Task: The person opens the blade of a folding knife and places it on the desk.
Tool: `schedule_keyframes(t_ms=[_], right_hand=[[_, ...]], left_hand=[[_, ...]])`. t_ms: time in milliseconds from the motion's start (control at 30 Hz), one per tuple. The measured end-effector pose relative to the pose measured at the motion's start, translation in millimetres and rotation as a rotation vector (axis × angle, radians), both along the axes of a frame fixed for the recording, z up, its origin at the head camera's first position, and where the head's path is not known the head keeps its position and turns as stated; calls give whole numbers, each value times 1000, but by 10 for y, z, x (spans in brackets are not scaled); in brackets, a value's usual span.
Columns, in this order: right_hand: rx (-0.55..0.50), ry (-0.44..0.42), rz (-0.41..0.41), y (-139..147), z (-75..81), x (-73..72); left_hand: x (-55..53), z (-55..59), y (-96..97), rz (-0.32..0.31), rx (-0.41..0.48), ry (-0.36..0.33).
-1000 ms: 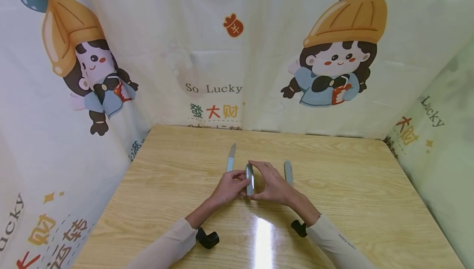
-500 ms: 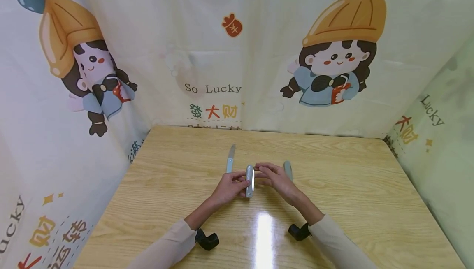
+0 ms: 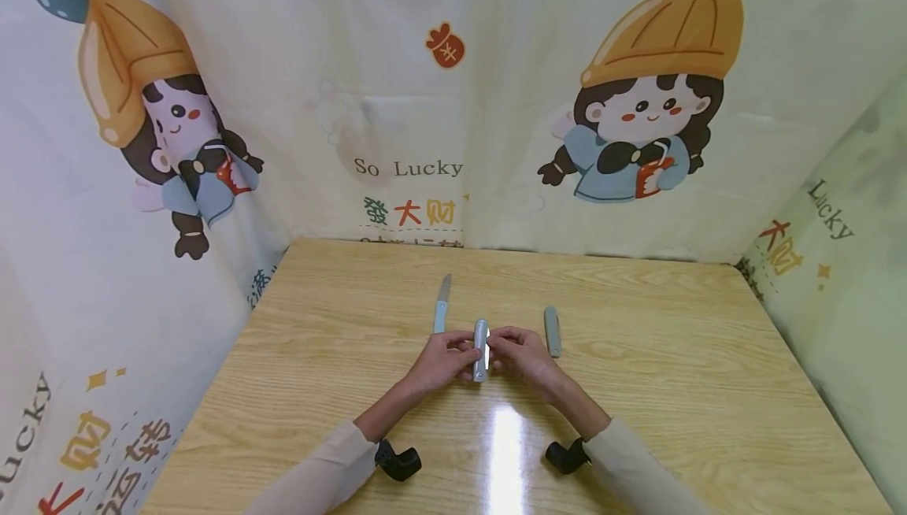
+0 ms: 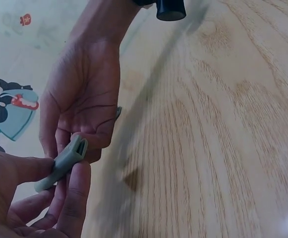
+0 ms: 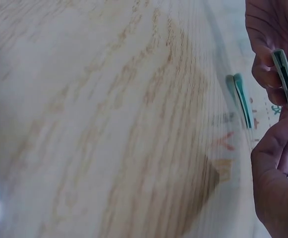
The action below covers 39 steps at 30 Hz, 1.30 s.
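Observation:
A folding knife (image 3: 480,351) with a pale grey-green handle is held raised above the table, its handle roughly upright in the head view. My left hand (image 3: 439,361) grips the handle between thumb and fingers. At the other side, my right hand (image 3: 524,357) pinches at the bright strip of blade along the handle's edge. The left wrist view shows the slotted end of the handle (image 4: 64,166) between both hands. Beyond my left hand lies a second knife (image 3: 442,306), blade out and pointing away. A third, folded knife (image 3: 553,331) rests to the right.
The wooden table (image 3: 638,389) reaches back to a printed curtain (image 3: 510,184), which also hangs at both sides. Black wrist cameras (image 3: 398,460) sit under both forearms. A bright light reflection lies on the tabletop in front of the hands.
My right hand let go of the knife's ends and drew back, then came in again to pinch at the blade. My left hand keeps its grip, with the knife slightly turned.

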State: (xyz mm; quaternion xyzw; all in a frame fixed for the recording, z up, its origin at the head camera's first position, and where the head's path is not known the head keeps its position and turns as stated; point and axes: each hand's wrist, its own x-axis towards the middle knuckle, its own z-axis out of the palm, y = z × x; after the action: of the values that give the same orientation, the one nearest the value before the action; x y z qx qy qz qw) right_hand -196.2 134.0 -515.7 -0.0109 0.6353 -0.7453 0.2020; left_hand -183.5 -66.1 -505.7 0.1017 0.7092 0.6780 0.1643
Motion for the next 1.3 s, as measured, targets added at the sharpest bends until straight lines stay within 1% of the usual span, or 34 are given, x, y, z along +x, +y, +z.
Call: schedule_keyframes(t_ms=[167,400,533,667,933,1167,1300], right_hand=[[28,26,-13,-4,15,12],[72,19,-7,4,4,15],[86,14,5,9,-8,18],[84,14,18,25,-1,29],[76,17,35,56,-22,17],[35,16,32,63,-22,22],[49,38,36,51,-20,33]], left_hand=[[5,-10,13,-1,-1,2],[30,-2,5,-18,-18,13],[26,-15,3,-22,-12,0],[28,-15,11,-10,-6,-16],[5,-27,-7,14,-14,-20],[-7,-48,-18,-3,7,-11],[-8,-60,-14,-3,4,-13]])
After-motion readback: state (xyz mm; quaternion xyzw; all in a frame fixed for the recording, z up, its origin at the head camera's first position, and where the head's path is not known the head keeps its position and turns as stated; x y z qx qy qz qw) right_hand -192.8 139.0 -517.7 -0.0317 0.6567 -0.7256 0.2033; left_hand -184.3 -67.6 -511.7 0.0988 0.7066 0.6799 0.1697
